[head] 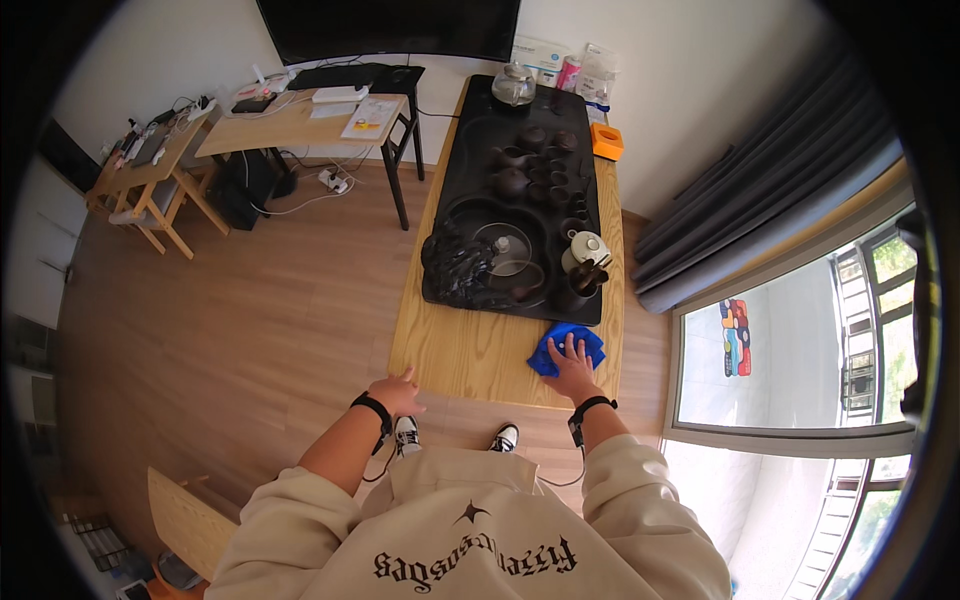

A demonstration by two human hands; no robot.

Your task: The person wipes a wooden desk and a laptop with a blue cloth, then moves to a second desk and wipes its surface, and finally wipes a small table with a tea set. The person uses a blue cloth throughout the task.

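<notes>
My right hand [573, 369] lies spread on a crumpled blue cloth [541, 358] at the near right part of the wooden table [465, 352]. By the table's near left corner, my left hand [397, 391] has its fingers apart and holds nothing. Beyond the cloth, a black tea tray [480, 139] covers much of the tabletop. On it stand a white lidded teapot [589, 249], a dark holder with tea tools [577, 292], a round glass lid [511, 259], several small dark cups and pots [512, 181], and a glass teapot [514, 86] at the far end.
An orange tissue box [607, 142] sits along the tray's right side. A wooden desk [300, 124] with papers and cables is at the upper left, a power strip [333, 181] on the floor beneath. A grey curtain [750, 180] and sliding glass door are right; a wooden chair [184, 517] is lower left.
</notes>
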